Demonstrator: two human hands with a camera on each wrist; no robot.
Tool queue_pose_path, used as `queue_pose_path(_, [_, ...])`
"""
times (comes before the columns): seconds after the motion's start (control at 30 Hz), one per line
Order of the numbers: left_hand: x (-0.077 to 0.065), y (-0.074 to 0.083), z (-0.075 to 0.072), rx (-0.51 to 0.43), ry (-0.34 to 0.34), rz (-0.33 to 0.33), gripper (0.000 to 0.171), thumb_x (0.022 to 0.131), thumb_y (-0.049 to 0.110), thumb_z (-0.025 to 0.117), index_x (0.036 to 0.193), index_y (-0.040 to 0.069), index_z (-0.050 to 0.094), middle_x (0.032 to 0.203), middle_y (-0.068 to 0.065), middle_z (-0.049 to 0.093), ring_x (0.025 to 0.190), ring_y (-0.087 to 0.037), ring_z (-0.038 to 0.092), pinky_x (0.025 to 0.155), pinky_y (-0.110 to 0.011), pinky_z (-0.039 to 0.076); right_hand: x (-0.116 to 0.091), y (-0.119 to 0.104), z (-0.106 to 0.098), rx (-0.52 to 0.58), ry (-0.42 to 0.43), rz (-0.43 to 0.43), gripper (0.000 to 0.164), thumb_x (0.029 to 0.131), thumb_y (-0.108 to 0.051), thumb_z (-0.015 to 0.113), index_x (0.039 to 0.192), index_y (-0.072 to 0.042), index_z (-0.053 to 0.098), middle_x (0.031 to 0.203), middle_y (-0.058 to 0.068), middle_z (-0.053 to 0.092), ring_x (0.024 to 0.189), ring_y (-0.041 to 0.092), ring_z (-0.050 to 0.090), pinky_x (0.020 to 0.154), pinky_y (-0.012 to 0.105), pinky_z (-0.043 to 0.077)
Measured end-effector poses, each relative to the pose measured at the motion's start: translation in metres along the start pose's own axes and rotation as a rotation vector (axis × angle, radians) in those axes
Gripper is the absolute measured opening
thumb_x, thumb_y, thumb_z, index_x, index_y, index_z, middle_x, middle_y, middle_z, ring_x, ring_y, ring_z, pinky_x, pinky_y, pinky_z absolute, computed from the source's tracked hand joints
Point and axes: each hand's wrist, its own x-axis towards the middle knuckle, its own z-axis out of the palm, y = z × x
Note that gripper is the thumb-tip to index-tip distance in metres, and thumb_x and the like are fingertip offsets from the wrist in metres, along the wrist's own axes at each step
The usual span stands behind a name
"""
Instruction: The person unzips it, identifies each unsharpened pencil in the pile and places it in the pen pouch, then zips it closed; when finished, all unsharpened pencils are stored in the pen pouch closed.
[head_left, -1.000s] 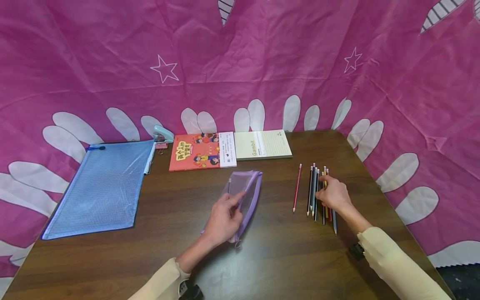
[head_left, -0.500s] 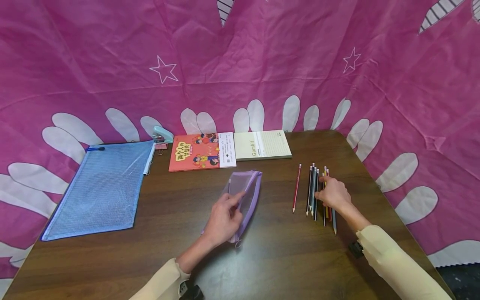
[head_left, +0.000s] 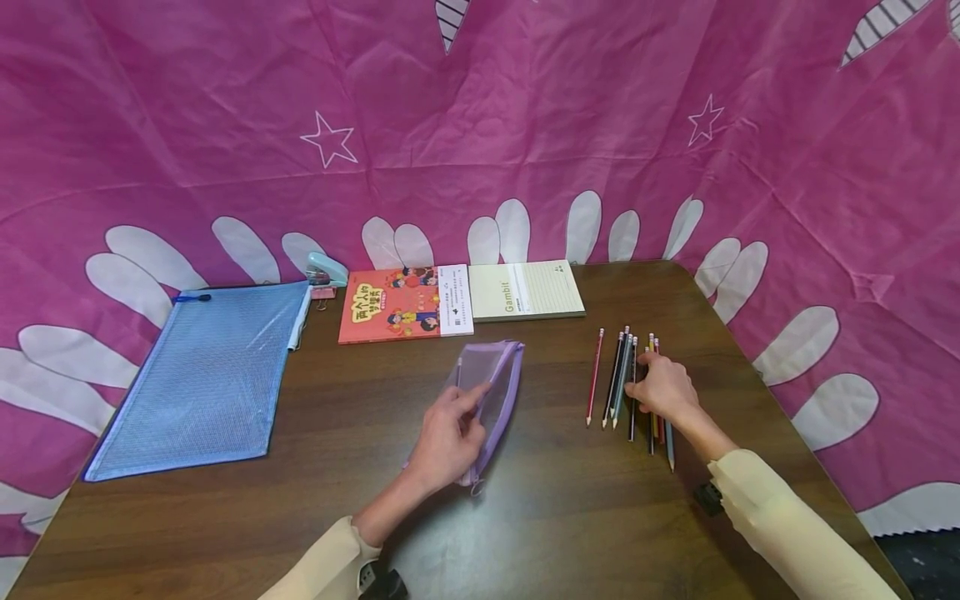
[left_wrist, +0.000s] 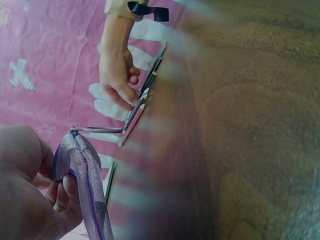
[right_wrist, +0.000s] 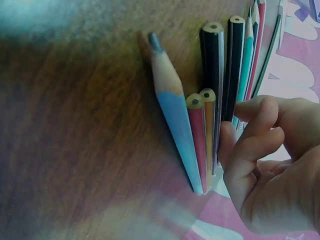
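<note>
My left hand [head_left: 446, 437] grips the purple mesh zip pencil case [head_left: 513, 398] in the middle of the table, index finger stretched along its top. In the left wrist view, thumb and fingers hold the case [left_wrist: 89, 170] beside its zip. My right hand [head_left: 667, 390] is over a row of pencils, its fingers curled at a black pencil [head_left: 632, 421]. In the right wrist view, thumb and finger close around that black pencil [right_wrist: 234, 60]. A blue pencil [right_wrist: 172, 112] and several others lie alongside. One red pencil [head_left: 595, 379] lies apart at the left.
On the wooden table [head_left: 525, 542], a blue mesh folder [head_left: 202, 379] lies at the left. A red book [head_left: 397, 304] and a Gambit notebook [head_left: 528, 290] stand along the back near a light blue stapler [head_left: 327, 268]. A pink cloth [head_left: 525, 125] hangs behind.
My right hand has shifted slightly left. A few dark pencils have slid and fanned leftward, toward the red one. My left hand and the pencil case have stayed in place.
</note>
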Motion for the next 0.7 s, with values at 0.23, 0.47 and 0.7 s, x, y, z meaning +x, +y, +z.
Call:
queue_pose_path(0.23, [0.0006, -0.0014, 0.0007, 0.000, 0.008, 0.009, 0.055, 0.075, -0.013, 0.062, 0.128, -0.001, 0.066, 0.085, -0.004, 0.054, 0.068, -0.012, 0.052, 0.056, -0.024, 0.049, 0.0024, -0.0030, -0.0002, -0.020, -0.003, 0.021, 0.062, 0.087, -0.019, 0.071, 0.137, 0.008, 0.046, 0.073, 0.010, 0.067, 0.054, 0.015, 0.065, 0.053, 0.040, 0.048])
queue_pose_path(0.47, [0.0007, -0.0009, 0.0003, 0.001, 0.006, 0.008, 0.055, 0.075, -0.012, 0.062, 0.128, -0.001, 0.066, 0.085, -0.004, 0.054, 0.068, -0.012, 0.052, 0.056, -0.024, 0.049, 0.0024, -0.0056, -0.0009, -0.037, -0.018, 0.011, 0.062, 0.087, -0.019, 0.071, 0.136, 0.010, 0.046, 0.085, 0.018, 0.066, 0.053, 0.016, 0.064, 0.053, 0.040, 0.047])
queue_pose_path(0.7, [-0.0001, -0.0008, -0.0004, 0.008, -0.004, -0.005, 0.055, 0.076, -0.013, 0.063, 0.129, 0.000, 0.066, 0.086, -0.004, 0.054, 0.069, -0.013, 0.053, 0.056, -0.024, 0.049, 0.0025, -0.0071, -0.0004, -0.028, -0.041, 0.007, 0.064, 0.087, -0.016, 0.070, 0.138, 0.011, 0.043, 0.076, 0.013, 0.066, 0.056, 0.017, 0.064, 0.055, 0.040, 0.048])
